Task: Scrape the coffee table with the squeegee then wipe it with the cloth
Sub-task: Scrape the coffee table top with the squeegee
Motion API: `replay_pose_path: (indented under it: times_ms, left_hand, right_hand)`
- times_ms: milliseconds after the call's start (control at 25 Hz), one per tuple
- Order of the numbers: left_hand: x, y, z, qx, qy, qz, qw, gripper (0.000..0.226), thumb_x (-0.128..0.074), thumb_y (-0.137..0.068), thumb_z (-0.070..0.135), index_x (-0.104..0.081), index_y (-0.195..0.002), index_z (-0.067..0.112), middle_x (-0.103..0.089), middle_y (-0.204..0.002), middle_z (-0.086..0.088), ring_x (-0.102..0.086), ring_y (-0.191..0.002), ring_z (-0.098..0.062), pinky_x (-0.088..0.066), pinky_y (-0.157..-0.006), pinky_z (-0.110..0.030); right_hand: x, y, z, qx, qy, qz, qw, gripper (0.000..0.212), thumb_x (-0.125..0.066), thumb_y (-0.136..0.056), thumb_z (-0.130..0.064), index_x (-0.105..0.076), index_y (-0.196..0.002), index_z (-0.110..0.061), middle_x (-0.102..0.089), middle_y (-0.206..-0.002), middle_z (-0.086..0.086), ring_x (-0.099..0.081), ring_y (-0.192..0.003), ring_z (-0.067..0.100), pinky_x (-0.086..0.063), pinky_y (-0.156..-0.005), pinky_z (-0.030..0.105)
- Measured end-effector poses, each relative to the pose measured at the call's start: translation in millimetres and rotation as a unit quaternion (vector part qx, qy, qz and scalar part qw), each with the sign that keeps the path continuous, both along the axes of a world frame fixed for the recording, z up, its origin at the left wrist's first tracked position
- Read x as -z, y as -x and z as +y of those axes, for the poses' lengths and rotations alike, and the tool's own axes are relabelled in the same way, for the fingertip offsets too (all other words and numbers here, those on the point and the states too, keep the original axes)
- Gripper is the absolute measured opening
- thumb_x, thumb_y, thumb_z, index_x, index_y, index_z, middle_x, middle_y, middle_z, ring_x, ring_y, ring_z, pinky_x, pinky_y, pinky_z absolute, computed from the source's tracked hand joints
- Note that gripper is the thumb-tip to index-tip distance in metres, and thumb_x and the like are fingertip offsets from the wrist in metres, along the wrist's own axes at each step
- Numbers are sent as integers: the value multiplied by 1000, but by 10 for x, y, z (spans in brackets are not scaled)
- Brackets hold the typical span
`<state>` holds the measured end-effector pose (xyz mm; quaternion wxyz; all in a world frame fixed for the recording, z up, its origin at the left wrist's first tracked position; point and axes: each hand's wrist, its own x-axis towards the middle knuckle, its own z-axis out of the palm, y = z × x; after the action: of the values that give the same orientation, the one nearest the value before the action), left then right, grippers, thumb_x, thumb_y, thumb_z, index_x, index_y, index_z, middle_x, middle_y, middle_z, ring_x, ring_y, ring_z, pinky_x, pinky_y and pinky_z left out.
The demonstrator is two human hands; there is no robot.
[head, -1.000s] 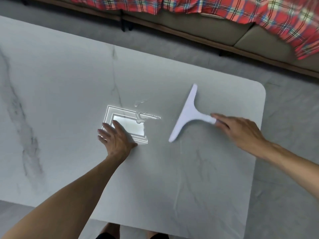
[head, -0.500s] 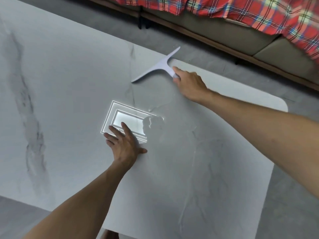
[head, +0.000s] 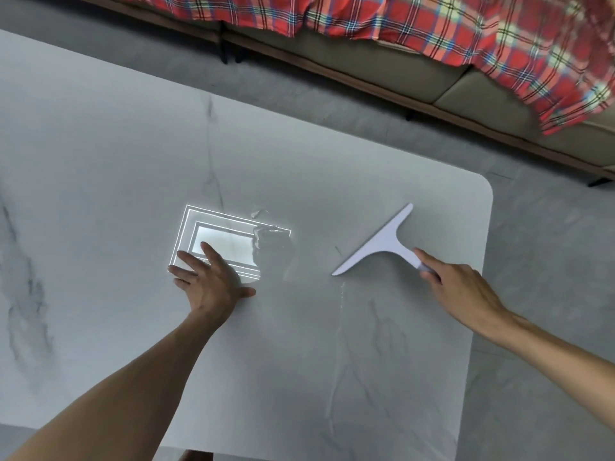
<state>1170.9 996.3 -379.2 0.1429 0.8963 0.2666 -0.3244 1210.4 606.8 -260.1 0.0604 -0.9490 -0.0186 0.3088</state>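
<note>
Since half a second ago the right hand [head: 462,287] has been drawing the squeegee [head: 382,242] back from the far edge of the coffee table [head: 100,194], and it is now sitting over the right part of the top, near the rounded far corner. That hand is gripping the short handle, fingers curled round it with the forefinger lying along its top, while the blade is slanting across the surface with its near tip pointing toward the middle; whether the edge is pressing flat on the stone I cannot tell. Just below that tip a thin wet streak [head: 342,291] is showing, which suggests this strip is being scraped. The left hand [head: 209,281] is resting where it was, palm down with fingers spread, holding nothing and bracing on the table over a bright reflection [head: 226,241] of a ceiling light. Beside that reflection a small puddle [head: 269,234] is lying well left of the blade, so scraping is looking only partly done: the water and the whole left side are waiting for a pass. The cloth is not appearing anywhere in view, and the wiping step is not yet begun. Beyond the table, grey floor [head: 532,244] is running up to a sofa [head: 382,71] draped with a plaid blanket [head: 432,24].
</note>
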Motion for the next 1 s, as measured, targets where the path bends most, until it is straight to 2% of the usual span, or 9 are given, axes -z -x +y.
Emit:
replay_pose_path:
  times_ms: [120, 280, 360, 440, 560, 680, 760, 880, 1000]
  left_hand:
    - [-49, 22, 0, -2, 0, 0, 1000, 140, -83, -57, 57, 8, -150, 7, 10, -152, -39, 3, -137, -64, -14, -114, -62]
    - [-186, -18, 58, 20, 11, 16, 1000, 126, -80, -68, 48, 5, -151, 6, 9, -152, -38, 0, -137, -63, -18, -115, -60]
    - [-259, -7, 143, 39, 23, 19, 999, 108, -76, -76, 35, -3, -149, 4, 2, -152, -39, -6, -136, -63, -28, -111, -60]
    - [-320, 48, 251, 51, 42, -11, 998, 76, -66, -83, 21, -21, -141, 3, -11, -150, -36, -17, -135, -60, -41, -101, -57]
    - [-422, 141, 369, 67, 66, -61, 994, 49, -59, -83, 12, -39, -127, 1, -37, -133, -24, -40, -120, -44, -46, -88, -48]
    - [-503, 185, 365, 35, 98, -98, 990, 47, -59, -81, 9, -45, -124, -1, -47, -120, -20, -46, -111, -36, -45, -87, -46]
    - [-532, 195, 303, 18, 107, -121, 987, 43, -56, -81, 4, -46, -122, -4, -49, -118, -20, -47, -111, -36, -44, -90, -45]
    - [-547, 186, 158, 41, 98, -134, 985, 35, -51, -80, -3, -49, -115, -5, -50, -114, -20, -47, -109, -35, -42, -91, -43]
    - [-525, 166, -82, 99, 97, -110, 984, 34, -50, -82, 0, -48, -115, -5, -47, -113, -20, -45, -108, -35, -40, -93, -42]
  right_hand:
    - [-82, -312, 234, 26, -43, -43, 998, 36, -40, -101, -31, -46, -136, -30, -68, -95, 16, -62, -88, 42, -49, -72, 41]
    - [131, -1220, 1159, 55, -108, -82, 989, 26, -30, -101, -34, -47, -96, -16, -65, -100, 21, -57, -90, 43, -42, -72, 40]
    - [277, -1565, 1699, 81, -127, -93, 984, 28, -26, -99, -32, -48, -98, -16, -62, -106, 21, -55, -94, 43, -41, -70, 39]
    - [400, -1731, 2166, 94, -139, -99, 981, 30, -25, -98, -27, -51, -107, -15, -60, -112, 19, -54, -99, 42, -43, -68, 40]
    - [522, -1647, 2541, 49, -128, -98, 986, 29, -30, -97, -23, -50, -117, -16, -60, -115, 22, -54, -103, 43, -37, -70, 36]
    - [558, -1265, 2420, -76, -110, -105, 985, 31, -32, -98, -21, -44, -127, -17, -64, -110, 22, -57, -98, 46, -34, -69, 39]
    - [534, -944, 2111, -140, -120, -95, 978, 34, -33, -99, -26, -38, -132, -27, -66, -101, 21, -59, -89, 46, -38, -67, 40]
    - [457, -479, 1467, -168, -127, -70, 975, 40, -38, -98, -30, -29, -135, -41, -68, -95, 14, -62, -80, 42, -45, -63, 39]
    - [361, -115, 710, -176, -67, -35, 981, 46, -39, -98, -32, -25, -138, -50, -68, -99, 3, -64, -81, 33, -49, -64, 36]
